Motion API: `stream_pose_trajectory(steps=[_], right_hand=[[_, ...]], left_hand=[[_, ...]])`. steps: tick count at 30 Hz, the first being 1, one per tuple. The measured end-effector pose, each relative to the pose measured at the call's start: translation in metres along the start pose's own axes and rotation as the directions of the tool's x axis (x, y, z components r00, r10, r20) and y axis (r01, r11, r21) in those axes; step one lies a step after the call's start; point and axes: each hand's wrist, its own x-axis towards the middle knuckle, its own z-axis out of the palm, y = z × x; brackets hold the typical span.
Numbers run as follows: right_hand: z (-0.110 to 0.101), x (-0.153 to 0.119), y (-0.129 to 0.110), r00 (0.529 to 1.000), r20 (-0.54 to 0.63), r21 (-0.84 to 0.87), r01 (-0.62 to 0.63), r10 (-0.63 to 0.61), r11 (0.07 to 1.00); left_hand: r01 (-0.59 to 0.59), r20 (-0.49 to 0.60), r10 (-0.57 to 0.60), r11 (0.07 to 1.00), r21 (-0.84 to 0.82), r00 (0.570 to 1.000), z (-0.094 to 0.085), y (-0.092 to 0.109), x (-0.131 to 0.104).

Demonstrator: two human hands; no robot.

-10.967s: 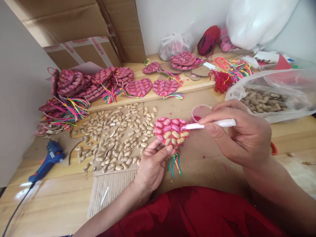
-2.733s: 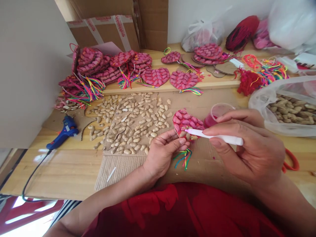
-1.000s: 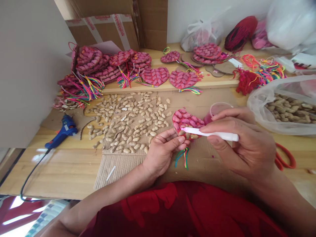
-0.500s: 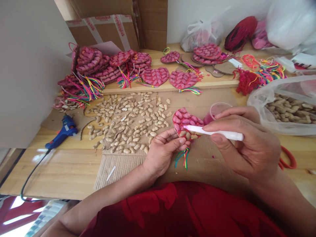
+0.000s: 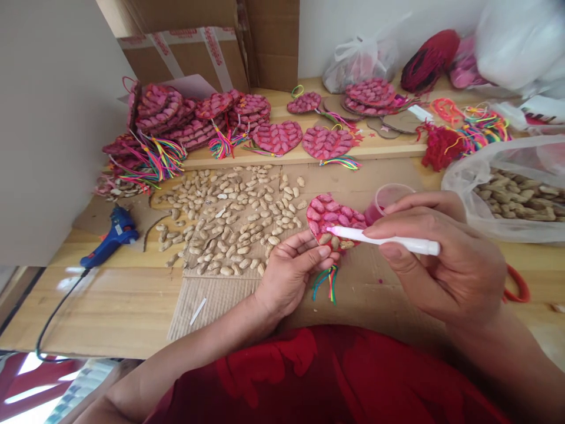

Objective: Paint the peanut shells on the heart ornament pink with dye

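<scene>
Red heart-shaped peanut plaque (image 5: 334, 217) is pinched in the left hand (image 5: 289, 274) over brown cardboard (image 5: 359, 300); the right hand (image 5: 445, 262) grips a slim white pink-tipped applicator (image 5: 348, 233). Upper peanuts (image 5: 332, 206) are pink; several lower tan ones (image 5: 335, 242) look unpainted.

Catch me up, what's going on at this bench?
A person's left hand holds a red heart-shaped piece studded with peanuts, a multicoloured string tassel hanging below. The right hand holds a slim white pen-like tool, its pink tip at the peanuts. Most are pink; a few tan peanuts show near the bottom. A clear plastic cup containing pink colour stands behind, partly hidden by the right hand.
</scene>
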Motion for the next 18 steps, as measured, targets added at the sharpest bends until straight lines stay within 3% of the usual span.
stream_pose_trajectory(steps=[7, 18], right_hand=[[0.0004, 0.0002, 0.0003, 0.999, -0.010, -0.042, -0.031, 0.030, 0.999], [0.0008, 0.0005, 0.0014, 1.000, -0.005, -0.001, 0.019, -0.019, 1.000]], left_hand=[[0.012, 0.022, -0.011, 1.000, -0.026, 1.000, -0.0001, 0.0005, 0.0000], [0.027, -0.028, -0.028, 0.999, -0.025, 0.999, 0.0016, 0.0017, 0.0002]])
